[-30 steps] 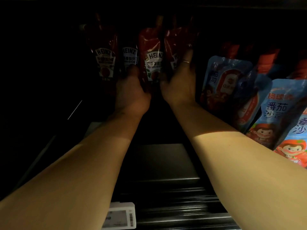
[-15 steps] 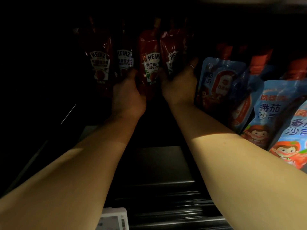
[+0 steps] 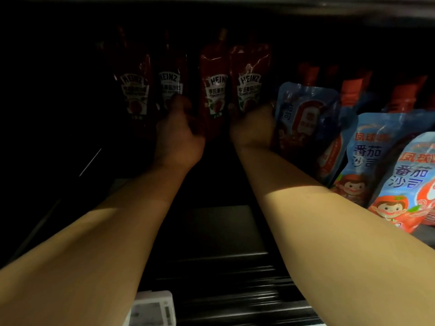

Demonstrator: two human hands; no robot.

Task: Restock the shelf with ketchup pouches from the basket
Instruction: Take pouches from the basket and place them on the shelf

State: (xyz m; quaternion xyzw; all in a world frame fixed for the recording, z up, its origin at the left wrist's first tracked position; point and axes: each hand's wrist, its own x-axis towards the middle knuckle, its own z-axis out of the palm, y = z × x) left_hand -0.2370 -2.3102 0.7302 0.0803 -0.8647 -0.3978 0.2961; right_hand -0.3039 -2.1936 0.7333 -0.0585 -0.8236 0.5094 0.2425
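Deep on the shelf [image 3: 226,229], at twelve o'clock, the ketchup pouches [image 3: 213,90] stood upright. Left hand [image 3: 175,140] gripped one pouch's base; right hand [image 3: 253,128] clasped its neighbour [image 3: 250,81]. Best squared gently, labels forward.

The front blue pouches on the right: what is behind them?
Behind the blue pouches stand more packs with red tops, in a row running back. Their labels and lower parts are covered, and the shelf's far end is too dark to see.
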